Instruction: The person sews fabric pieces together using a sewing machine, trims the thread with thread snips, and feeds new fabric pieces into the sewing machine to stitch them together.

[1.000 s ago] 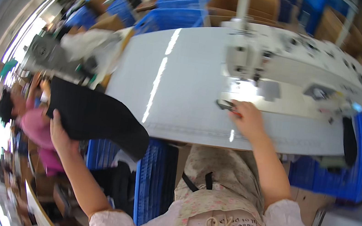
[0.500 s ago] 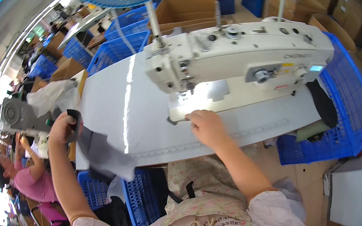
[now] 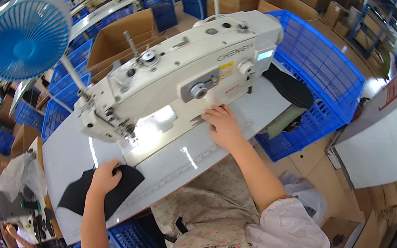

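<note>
A black fabric piece (image 3: 126,185) lies on the grey table of a white sewing machine (image 3: 181,66), near its left end. My left hand (image 3: 106,176) is closed on the piece's upper edge, just in front of the needle area (image 3: 129,132). My right hand (image 3: 223,126) rests on the machine bed below the stitch dial, fingers bent together. A small dark pointed thing (image 3: 197,121) shows at its fingertips; its kind I cannot make out. The machine's lamp lights the bed between my hands.
A blue fan (image 3: 27,40) stands at the left. Behind the machine are cardboard boxes (image 3: 119,37). A blue crate (image 3: 317,70) sits at the right end, with dark pieces (image 3: 290,86) by it. Another crate (image 3: 133,242) is under the table. A co-worker's hands (image 3: 13,235) show at lower left.
My left hand has brought the black fabric piece from beyond the table's left edge onto the table near the needle. My right hand has moved right along the bed. The view has turned.
</note>
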### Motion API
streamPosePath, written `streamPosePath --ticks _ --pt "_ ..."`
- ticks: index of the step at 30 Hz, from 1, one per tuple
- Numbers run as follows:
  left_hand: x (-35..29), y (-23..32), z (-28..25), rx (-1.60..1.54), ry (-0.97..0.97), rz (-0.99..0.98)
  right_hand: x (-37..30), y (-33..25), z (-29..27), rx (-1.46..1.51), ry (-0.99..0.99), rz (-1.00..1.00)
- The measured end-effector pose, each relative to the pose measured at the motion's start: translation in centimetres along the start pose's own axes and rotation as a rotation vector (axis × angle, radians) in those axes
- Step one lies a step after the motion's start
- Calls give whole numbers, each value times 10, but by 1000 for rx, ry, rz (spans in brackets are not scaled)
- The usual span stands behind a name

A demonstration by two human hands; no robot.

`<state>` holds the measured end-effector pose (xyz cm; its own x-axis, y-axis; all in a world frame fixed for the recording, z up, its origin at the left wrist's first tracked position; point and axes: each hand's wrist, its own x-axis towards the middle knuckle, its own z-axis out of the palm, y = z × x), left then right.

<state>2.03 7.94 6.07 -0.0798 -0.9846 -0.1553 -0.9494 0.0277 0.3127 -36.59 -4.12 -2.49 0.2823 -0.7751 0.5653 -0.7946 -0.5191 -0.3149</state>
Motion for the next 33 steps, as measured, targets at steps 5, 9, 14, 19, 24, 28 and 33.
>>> streamPosePath --ticks 5,9,14,19,24,28,33 --pt "-13 -23 25 -75 260 79 12 70 -79 53 194 644" --pt "-12 -15 33 5 387 65 15 201 -104 -338 474 411" --pt "-21 -26 43 131 434 152 34 211 -112 -567 -368 489" --pt "-27 -22 38 118 286 156 37 219 -112 -664 -277 451" --pt "-41 -15 28 244 205 164 52 176 -178 -695 -80 625" --pt "-33 0 17 292 111 148 -5 149 -243 -326 236 628" --pt "-31 2 14 390 -161 79 -47 42 -173 -96 497 468"
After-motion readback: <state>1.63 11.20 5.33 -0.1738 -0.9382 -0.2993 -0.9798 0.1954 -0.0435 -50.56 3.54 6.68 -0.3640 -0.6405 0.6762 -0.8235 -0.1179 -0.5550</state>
